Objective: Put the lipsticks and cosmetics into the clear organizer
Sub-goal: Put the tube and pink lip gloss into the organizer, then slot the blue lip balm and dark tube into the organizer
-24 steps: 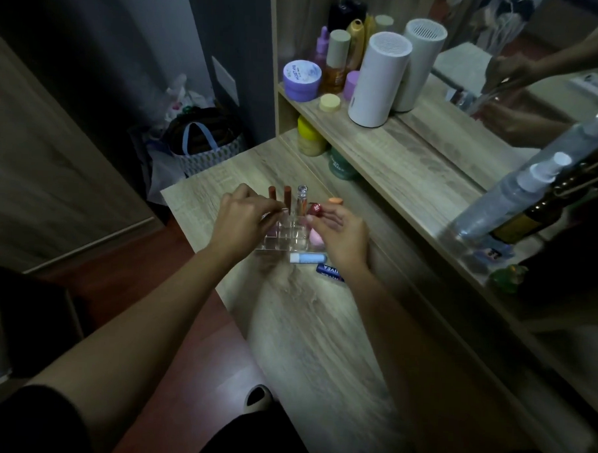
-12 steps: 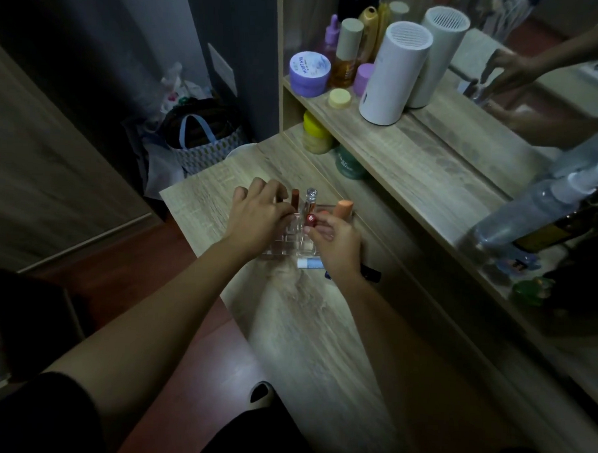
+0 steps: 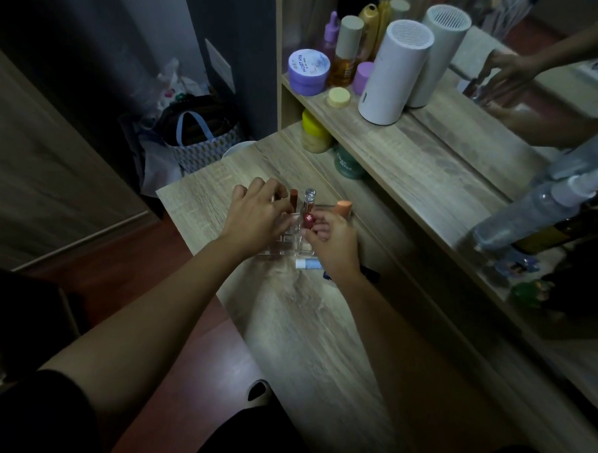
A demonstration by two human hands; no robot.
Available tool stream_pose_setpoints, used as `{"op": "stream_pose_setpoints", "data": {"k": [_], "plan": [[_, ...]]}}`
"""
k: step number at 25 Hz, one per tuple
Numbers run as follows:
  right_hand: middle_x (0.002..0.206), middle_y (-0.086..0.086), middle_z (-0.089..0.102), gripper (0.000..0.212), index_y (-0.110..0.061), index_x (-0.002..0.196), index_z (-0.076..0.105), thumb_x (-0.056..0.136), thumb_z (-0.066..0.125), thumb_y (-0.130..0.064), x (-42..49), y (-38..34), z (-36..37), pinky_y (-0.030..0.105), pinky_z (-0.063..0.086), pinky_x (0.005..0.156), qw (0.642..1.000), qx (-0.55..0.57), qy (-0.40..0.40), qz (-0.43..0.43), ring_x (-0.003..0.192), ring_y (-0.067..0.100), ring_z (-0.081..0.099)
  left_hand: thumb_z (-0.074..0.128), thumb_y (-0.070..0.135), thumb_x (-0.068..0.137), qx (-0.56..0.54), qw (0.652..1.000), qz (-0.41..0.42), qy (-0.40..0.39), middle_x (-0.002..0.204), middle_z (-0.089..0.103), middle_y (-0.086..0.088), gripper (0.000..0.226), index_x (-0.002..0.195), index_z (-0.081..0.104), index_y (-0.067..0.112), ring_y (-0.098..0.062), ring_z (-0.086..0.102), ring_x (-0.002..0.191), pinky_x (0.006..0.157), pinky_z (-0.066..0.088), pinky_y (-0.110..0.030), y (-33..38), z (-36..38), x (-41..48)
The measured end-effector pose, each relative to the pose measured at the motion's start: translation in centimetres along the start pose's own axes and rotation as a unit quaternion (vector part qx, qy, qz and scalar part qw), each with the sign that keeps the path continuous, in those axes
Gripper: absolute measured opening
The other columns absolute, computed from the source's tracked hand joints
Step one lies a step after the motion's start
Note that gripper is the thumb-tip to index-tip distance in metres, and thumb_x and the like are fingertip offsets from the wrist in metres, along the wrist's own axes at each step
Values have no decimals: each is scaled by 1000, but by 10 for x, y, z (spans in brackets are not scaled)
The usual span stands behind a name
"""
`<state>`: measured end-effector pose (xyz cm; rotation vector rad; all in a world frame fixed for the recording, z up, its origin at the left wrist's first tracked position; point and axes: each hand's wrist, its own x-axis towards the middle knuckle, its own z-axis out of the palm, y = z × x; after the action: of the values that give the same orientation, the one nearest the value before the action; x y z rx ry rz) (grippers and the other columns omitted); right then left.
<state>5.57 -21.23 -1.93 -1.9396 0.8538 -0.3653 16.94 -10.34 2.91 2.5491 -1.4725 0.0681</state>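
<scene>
The clear organizer [image 3: 283,248] stands on the wooden desk [image 3: 320,330]. A brown lipstick [image 3: 293,200] and a clear-capped tube [image 3: 309,201] stand upright in its back row, with an orange-capped stick [image 3: 343,207] at the right. My left hand [image 3: 257,217] rests on the organizer's left side, fingers spread over it. My right hand [image 3: 334,241] pinches a dark red round-capped lipstick [image 3: 309,220] above the middle cells. A light blue tube [image 3: 308,263] and a dark blue item [image 3: 371,274] lie on the desk beside my right hand.
A raised shelf [image 3: 413,156] runs along the desk's right side, holding a white cylinder [image 3: 390,72], a purple jar [image 3: 308,71], bottles and a spray bottle [image 3: 538,206]. Yellow [image 3: 313,131] and green [image 3: 348,163] jars sit under it. A mirror [image 3: 554,66] reflects my hands. A patterned bag [image 3: 198,143] stands on the floor.
My right hand has brought the red lipstick over the organizer's middle cells. My left hand shifted a little along the organizer's left side. The camera view moved slightly.
</scene>
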Motion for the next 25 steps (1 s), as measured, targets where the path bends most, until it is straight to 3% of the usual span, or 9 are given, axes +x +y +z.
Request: {"op": "stream_pose_setpoints", "data": {"k": [4,6,9,12,15,17,21,25], "plan": [[106,9,69,36,-8,114,60,79,69,-4,-3,-5,-11,11,47,73,999,-29,-33,-26,88,7,60,63,29,85,-49,997,7,50,110,61,-11,26,104,68,12,-31,54,96,77,41,-43,2,-3,-10],[108,10,67,36,-8,114,60,79,68,-3,-6,-7,-20,22,52,81,998,-30,-42,-37,91,9,59,66,18,83,-104,991,21,79,104,62,-16,22,102,68,6,-32,56,90,77,46,-44,6,-2,-19],[113,10,64,36,-10,115,59,80,66,-3,-10,-7,-36,30,53,84,997,-39,-43,-43,94,13,59,68,4,80,-134,983,50,112,92,64,-19,15,94,68,0,-33,60,84,81,36,-29,16,6,-36],[114,12,63,36,-11,115,60,81,66,-2,-15,-1,-51,29,54,83,997,-50,-35,-40,93,17,62,67,-1,79,-165,982,70,57,86,64,-22,11,90,67,-3,-35,62,81,76,48,-39,29,17,-49],[109,14,65,27,-8,110,64,83,63,-5,-27,13,-61,34,54,82,984,-156,-53,-60,89,23,63,66,0,80,-157,984,79,-19,84,65,-25,12,91,68,-4,-37,64,79,71,53,-41,36,30,-55],[107,15,64,23,-10,108,65,87,57,-8,-40,24,-62,37,52,81,962,-246,-90,-75,91,28,62,63,3,83,-140,986,78,-54,89,65,-26,16,96,67,-4,-38,64,82,73,52,-41,39,41,-57],[119,10,60,33,-12,120,58,87,58,-18,-60,37,-50,36,45,92,931,-338,-126,-45,109,27,56,58,12,87,-117,987,64,-94,100,64,-24,24,107,64,-1,-37,59,93,84,47,-42,45,56,-56],[125,10,53,33,-11,121,54,89,57,-18,-69,42,-43,36,41,95,916,-378,-126,-42,114,26,48,67,16,78,-95,991,19,-94,88,62,-26,23,88,62,-4,-39,58,84,71,47,-44,45,60,-64]]}}
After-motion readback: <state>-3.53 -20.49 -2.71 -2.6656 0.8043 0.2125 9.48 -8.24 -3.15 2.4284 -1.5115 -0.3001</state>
